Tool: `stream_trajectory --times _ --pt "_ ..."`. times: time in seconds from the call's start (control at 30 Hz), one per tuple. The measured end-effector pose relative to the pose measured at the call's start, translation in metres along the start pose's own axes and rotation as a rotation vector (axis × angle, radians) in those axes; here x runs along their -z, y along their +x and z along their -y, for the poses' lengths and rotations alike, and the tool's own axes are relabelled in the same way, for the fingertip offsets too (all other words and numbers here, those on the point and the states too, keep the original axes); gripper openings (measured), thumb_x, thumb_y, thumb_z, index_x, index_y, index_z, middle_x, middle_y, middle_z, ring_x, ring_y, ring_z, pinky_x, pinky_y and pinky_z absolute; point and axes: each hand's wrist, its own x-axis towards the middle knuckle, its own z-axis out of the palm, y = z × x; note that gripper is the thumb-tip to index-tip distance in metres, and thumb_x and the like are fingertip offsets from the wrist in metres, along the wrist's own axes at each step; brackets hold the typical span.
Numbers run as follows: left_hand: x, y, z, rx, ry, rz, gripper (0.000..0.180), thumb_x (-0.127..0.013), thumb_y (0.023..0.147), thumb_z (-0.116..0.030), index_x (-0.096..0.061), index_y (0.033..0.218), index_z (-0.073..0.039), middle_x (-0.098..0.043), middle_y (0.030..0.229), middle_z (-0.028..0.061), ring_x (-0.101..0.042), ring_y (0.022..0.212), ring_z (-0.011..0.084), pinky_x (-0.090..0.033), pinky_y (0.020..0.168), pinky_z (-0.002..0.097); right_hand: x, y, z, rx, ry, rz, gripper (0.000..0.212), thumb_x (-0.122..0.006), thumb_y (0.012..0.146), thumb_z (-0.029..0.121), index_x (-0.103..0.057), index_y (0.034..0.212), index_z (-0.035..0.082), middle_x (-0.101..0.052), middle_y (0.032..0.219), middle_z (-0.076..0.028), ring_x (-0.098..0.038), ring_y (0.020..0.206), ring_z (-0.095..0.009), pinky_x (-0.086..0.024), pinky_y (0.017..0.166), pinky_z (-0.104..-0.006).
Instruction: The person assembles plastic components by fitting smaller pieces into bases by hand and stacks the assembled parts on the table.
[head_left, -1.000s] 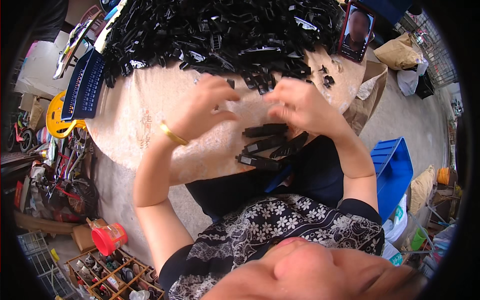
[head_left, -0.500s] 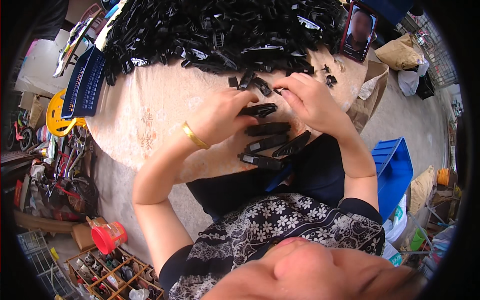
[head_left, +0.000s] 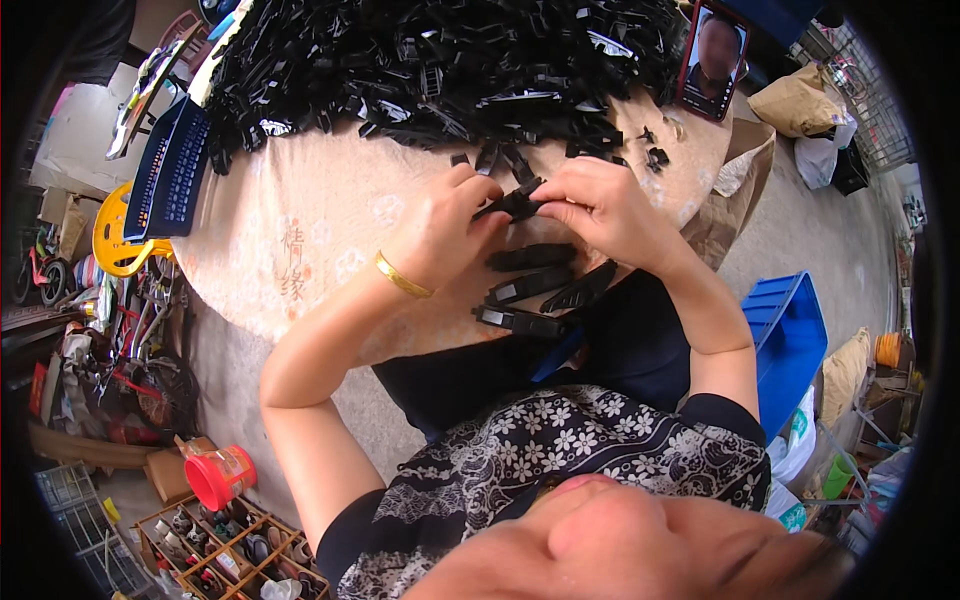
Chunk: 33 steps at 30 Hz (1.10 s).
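Between my hands, above the cloth-covered table [head_left: 240, 240], is a small black plastic part [head_left: 520, 203]. My left hand [head_left: 455, 220], with a gold bangle on its wrist, grips the part's left end between thumb and fingers. On the part's right end, the thumb and fingertips of my right hand [head_left: 590, 205] are pinched; whether a smaller piece sits under them I cannot make out. Several long black plastic parts [head_left: 530, 285] lie in a loose row on the cloth nearer to me. Just beyond my fingers rest a few smaller black pieces [head_left: 487, 158].
A big heap of black plastic parts [head_left: 430, 70] covers the far side of the table. At its right a phone [head_left: 713, 60] stands upright. A dark blue basket [head_left: 168, 170] is at the left edge, on a yellow stool [head_left: 118, 225]. A blue crate [head_left: 785, 335] stands to my right.
My right hand has come left and slightly down from the loose small pieces to the black part. My left hand has raised and turned that part, and both hands now meet on it.
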Motion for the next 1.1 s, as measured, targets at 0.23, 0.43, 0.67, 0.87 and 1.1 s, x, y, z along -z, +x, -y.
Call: stream_trajectory --times 0.23,0.43,0.67,0.87,1.1 --pt "-0.002 0.003 0.002 -0.180 0.150 -0.014 0.019 -0.068 0.074 -0.005 -0.066 0.094 -0.002 -0.061 0.084 0.0121 -0.059 0.079 0.0319 -0.049 0.072 0.0393 0.008 -0.001 -0.002 -0.503 0.380 0.095 0.011 -0.067 0.085 0.008 -0.065 0.092 0.000 -0.063 0.080 -0.003 -0.056 0.070 -0.008 -0.046 0.063 -0.0248" --pt "-0.003 0.002 0.001 -0.168 0.135 -0.018 0.023 -0.072 0.071 -0.008 -0.066 0.093 -0.004 -0.061 0.085 0.0116 -0.059 0.083 0.0307 -0.049 0.072 0.0378 -0.001 -0.004 -0.003 -0.571 0.394 0.073 0.012 -0.065 0.086 0.004 -0.063 0.097 0.000 -0.062 0.081 0.001 -0.054 0.074 -0.003 -0.045 0.064 -0.0202" --pt "-0.002 0.003 -0.014 -0.041 -0.181 -0.135 0.024 -0.076 0.074 -0.008 -0.064 0.094 0.000 -0.061 0.083 0.0120 -0.063 0.074 0.0250 -0.051 0.067 0.0324 0.000 -0.005 0.014 -0.530 0.739 -0.080 0.018 -0.071 0.085 0.012 -0.064 0.095 -0.001 -0.062 0.074 -0.001 -0.054 0.069 -0.003 -0.045 0.059 -0.0219" --pt "0.000 0.003 -0.019 0.152 -0.362 0.000 0.022 -0.073 0.080 -0.011 -0.065 0.096 0.001 -0.064 0.073 0.0105 -0.061 0.063 0.0188 -0.049 0.060 0.0293 0.008 0.004 0.024 0.130 -0.206 -0.130 0.032 -0.076 0.071 0.007 -0.066 0.101 0.003 -0.062 0.096 -0.007 -0.059 0.079 -0.022 -0.050 0.068 -0.0315" --pt "0.005 0.001 -0.015 -0.108 0.003 -0.048 0.024 -0.076 0.075 -0.016 -0.067 0.090 0.000 -0.062 0.081 0.0095 -0.058 0.075 0.0232 -0.048 0.070 0.0338 0.015 0.000 0.022 0.014 -0.301 0.004 0.029 -0.074 0.069 0.009 -0.067 0.097 0.005 -0.058 0.087 -0.006 -0.055 0.084 -0.025 -0.049 0.071 -0.0357"
